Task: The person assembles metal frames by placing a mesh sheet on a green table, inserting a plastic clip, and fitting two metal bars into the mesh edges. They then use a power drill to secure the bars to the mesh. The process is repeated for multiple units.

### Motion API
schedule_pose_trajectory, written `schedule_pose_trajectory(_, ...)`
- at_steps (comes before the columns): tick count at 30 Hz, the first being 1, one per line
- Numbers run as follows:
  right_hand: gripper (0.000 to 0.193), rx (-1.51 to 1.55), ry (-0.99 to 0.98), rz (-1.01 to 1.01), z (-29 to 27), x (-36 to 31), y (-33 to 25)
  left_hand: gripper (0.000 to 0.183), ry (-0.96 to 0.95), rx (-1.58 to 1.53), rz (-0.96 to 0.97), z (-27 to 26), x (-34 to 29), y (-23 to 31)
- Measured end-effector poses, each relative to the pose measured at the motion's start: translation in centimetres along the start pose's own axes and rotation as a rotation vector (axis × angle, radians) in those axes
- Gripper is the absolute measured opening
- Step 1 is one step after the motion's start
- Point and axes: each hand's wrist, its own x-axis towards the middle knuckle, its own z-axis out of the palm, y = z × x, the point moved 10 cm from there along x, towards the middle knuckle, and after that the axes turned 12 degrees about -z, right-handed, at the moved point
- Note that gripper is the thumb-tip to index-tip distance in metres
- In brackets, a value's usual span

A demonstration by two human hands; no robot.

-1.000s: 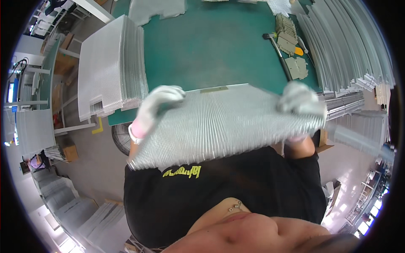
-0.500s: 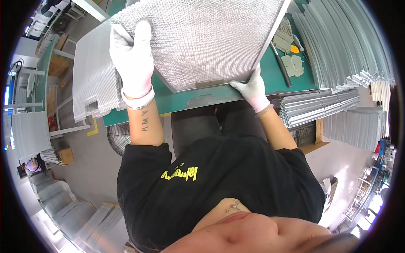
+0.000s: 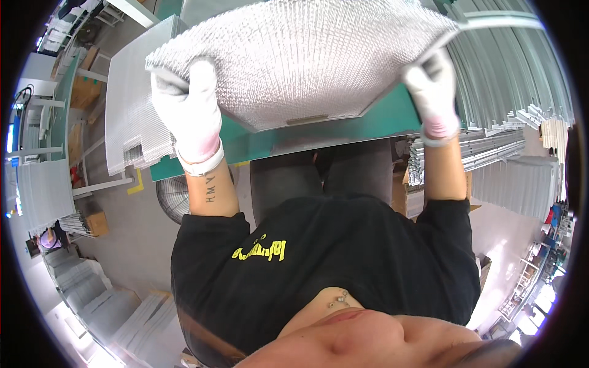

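A silvery metal mesh panel (image 3: 307, 67) with a thin metal frame along its lower and right edges is held above the green worktable (image 3: 392, 116). The mesh bows upward, and its top runs out of view. My left hand (image 3: 187, 107), in a white glove, pinches the panel's left edge, thumb on the mesh and fingers curled at the rim. My gloved right hand (image 3: 432, 92) is closed around the frame on the right side, its fingertips partly hidden and slightly blurred. A pale frame bar (image 3: 500, 22) sticks out to the right past the panel's upper right corner.
Flat mesh sheets (image 3: 132, 104) are stacked left of the panel, overhanging the table edge. Tall rows of metal frame strips (image 3: 509, 73) crowd the right, with more strips (image 3: 491, 147) below. A floor fan (image 3: 172, 199) stands under the table's left side.
My right hand has moved from the panel's lower right corner up and outward to its right side. The panel has tilted and the mesh bows more; the tools on the table are now covered.
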Motion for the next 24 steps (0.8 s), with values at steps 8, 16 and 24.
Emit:
schedule_pose_trajectory(8, 0.015, -0.003, 0.225, -0.412, 0.9, -0.4, -5.9, 0.01, -0.04, 0.048, 0.201, 0.0, -4.0, 3.0)
schedule_pose_trajectory(16, 0.04, 0.287, 0.028, -0.483, 2.0, -3.4, -6.9, 0.015, -0.197, -0.08, 0.346, 0.3, -6.3, 4.7)
schedule_pose_trajectory(24, 0.031, -0.403, 0.461, 0.078, -14.3, -7.5, 8.2, 0.013, 0.0, -0.004, 0.14, -1.6, -4.6, 1.1)
